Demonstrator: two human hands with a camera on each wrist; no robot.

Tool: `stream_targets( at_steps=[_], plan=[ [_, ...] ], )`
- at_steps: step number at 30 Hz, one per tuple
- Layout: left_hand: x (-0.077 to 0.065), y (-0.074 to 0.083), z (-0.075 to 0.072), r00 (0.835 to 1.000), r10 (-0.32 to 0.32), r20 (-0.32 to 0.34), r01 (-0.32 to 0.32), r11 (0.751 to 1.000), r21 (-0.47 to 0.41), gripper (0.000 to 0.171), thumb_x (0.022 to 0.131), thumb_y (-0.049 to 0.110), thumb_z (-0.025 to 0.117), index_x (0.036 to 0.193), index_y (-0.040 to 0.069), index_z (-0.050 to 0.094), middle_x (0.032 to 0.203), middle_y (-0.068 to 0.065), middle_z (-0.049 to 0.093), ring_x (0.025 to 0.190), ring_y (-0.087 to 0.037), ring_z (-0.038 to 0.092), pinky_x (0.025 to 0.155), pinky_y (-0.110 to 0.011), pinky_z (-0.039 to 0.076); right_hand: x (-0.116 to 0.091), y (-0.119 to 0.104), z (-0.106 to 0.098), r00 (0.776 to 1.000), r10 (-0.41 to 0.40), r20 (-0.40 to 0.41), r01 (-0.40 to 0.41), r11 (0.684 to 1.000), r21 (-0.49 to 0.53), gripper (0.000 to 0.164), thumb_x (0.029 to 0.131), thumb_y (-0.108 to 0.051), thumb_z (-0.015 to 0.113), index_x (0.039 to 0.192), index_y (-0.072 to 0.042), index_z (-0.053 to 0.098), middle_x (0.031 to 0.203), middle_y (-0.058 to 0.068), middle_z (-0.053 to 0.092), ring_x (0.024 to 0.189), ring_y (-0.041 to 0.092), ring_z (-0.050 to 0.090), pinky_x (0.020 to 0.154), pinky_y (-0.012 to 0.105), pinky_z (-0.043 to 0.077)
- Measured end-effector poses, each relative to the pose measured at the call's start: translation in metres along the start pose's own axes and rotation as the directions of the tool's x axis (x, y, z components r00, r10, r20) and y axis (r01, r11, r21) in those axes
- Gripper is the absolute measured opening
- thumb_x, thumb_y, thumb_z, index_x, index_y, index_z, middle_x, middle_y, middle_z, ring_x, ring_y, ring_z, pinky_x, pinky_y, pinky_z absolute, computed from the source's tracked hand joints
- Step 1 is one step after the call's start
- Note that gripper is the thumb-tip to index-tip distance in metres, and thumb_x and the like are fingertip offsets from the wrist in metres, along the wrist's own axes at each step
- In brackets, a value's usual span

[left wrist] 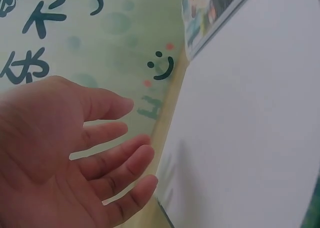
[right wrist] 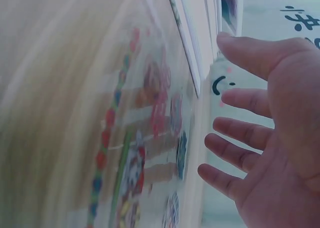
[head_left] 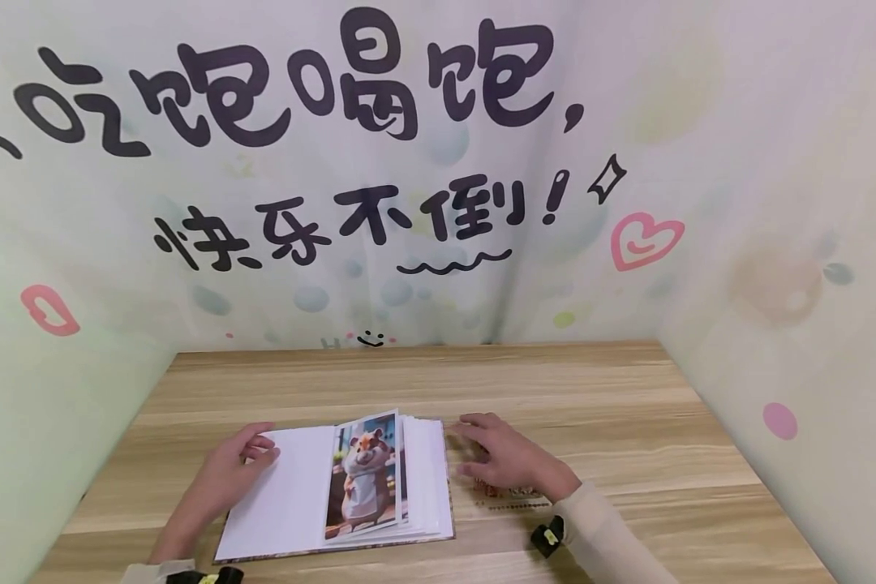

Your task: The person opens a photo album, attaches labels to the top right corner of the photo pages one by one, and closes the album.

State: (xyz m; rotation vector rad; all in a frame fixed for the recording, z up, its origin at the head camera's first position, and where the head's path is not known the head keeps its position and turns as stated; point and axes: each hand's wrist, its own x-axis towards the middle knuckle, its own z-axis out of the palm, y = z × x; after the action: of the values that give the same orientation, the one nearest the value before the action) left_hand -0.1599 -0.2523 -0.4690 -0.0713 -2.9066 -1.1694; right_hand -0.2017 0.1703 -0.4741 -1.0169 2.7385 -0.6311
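Observation:
A photo album (head_left: 281, 487) lies open on the table, its blank white inside cover to the left. A picture of a hamster in a white apron (head_left: 365, 478) fills the front sleeve on the right, which lifts a little off the stack of pages (head_left: 427, 470). My left hand (head_left: 229, 466) is at the cover's left edge, fingers loosely bent and holding nothing. Beside the album's right edge my right hand (head_left: 511, 454) hovers with fingers spread, nothing in them. Partly hidden beneath it is a clear sheet of colourful stickers (right wrist: 155, 102) with a beaded-looking border.
The wood-grain table (head_left: 423, 377) ends at a printed cloth backdrop (head_left: 438, 300) with black lettering. Similar cloth walls stand to the left and right. A black wrist strap (head_left: 547, 535) sits on the right wrist, and another (head_left: 208, 576) on the left.

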Motion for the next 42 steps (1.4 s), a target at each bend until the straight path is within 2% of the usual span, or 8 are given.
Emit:
stream_targets(
  at_steps=[4,16,20,29,34,39,42],
  plan=[
    [0.000,0.003,0.003,1.000,-0.001,0.010,0.001,1.000,-0.014,0.040,0.095,0.013,0.064,0.132,-0.001,0.056,0.107,-0.009,0.069,0.095,-0.022,0.064,0.075,-0.030,0.051,-0.005,0.008,-0.002,1.000,-0.015,-0.017,0.015,1.000,-0.012,0.059,0.093,-0.032,0.069,0.141,-0.003,0.052,0.143,0.022,0.049,0.131,0.039,0.046,0.106,0.056,0.040],
    [0.001,0.016,0.014,0.999,0.010,0.032,-0.008,0.998,-0.057,0.038,0.095,0.010,0.064,0.130,-0.001,0.058,0.103,-0.007,0.069,0.093,-0.019,0.063,0.077,-0.030,0.051,-0.016,0.022,-0.010,0.998,0.037,-0.043,-0.038,0.999,-0.034,0.057,0.093,-0.033,0.069,0.136,0.002,0.056,0.134,0.022,0.056,0.124,0.040,0.052,0.103,0.058,0.042],
    [0.002,0.019,0.016,0.999,0.024,0.039,-0.022,0.998,-0.057,0.036,0.095,0.010,0.064,0.129,-0.001,0.059,0.102,-0.006,0.069,0.091,-0.018,0.063,0.077,-0.030,0.052,-0.017,0.025,-0.010,0.997,0.063,-0.052,-0.066,0.996,-0.060,0.056,0.092,-0.034,0.070,0.134,0.001,0.058,0.129,0.018,0.059,0.120,0.037,0.055,0.100,0.057,0.043],
    [0.004,0.025,0.023,0.996,0.059,0.065,-0.054,0.995,-0.081,0.033,0.095,0.012,0.065,0.126,0.000,0.061,0.100,-0.005,0.070,0.088,-0.015,0.063,0.076,-0.027,0.052,-0.018,0.033,-0.007,0.992,0.104,-0.077,-0.112,0.988,-0.110,0.045,0.086,-0.023,0.077,0.126,-0.007,0.065,0.120,0.010,0.062,0.109,0.030,0.056,0.089,0.056,0.043],
    [0.004,0.033,0.025,0.995,0.075,0.070,-0.070,0.995,-0.064,0.033,0.095,0.010,0.064,0.127,0.000,0.061,0.099,-0.004,0.070,0.089,-0.015,0.063,0.077,-0.029,0.053,-0.017,0.036,-0.007,0.990,0.113,-0.080,-0.119,0.990,-0.078,0.042,0.086,-0.023,0.078,0.123,-0.008,0.067,0.115,0.008,0.062,0.105,0.027,0.057,0.086,0.052,0.042],
    [0.002,0.043,0.027,0.992,0.103,0.075,-0.097,0.993,-0.070,0.033,0.094,0.009,0.065,0.126,0.001,0.061,0.098,-0.002,0.069,0.090,-0.015,0.064,0.078,-0.029,0.053,-0.016,0.042,-0.006,0.988,0.130,-0.083,-0.132,0.991,-0.018,0.041,0.086,-0.022,0.078,0.122,-0.007,0.067,0.114,0.007,0.062,0.104,0.025,0.057,0.095,0.059,0.042],
    [0.001,0.048,0.030,0.990,0.119,0.082,-0.111,0.990,-0.085,0.033,0.094,0.010,0.065,0.126,0.003,0.062,0.098,-0.001,0.069,0.090,-0.014,0.065,0.078,-0.028,0.053,-0.016,0.045,-0.005,0.986,0.140,-0.089,-0.140,0.990,0.005,0.041,0.087,-0.023,0.077,0.122,-0.006,0.067,0.114,0.006,0.062,0.104,0.024,0.057,0.097,0.057,0.042]
  ],
)
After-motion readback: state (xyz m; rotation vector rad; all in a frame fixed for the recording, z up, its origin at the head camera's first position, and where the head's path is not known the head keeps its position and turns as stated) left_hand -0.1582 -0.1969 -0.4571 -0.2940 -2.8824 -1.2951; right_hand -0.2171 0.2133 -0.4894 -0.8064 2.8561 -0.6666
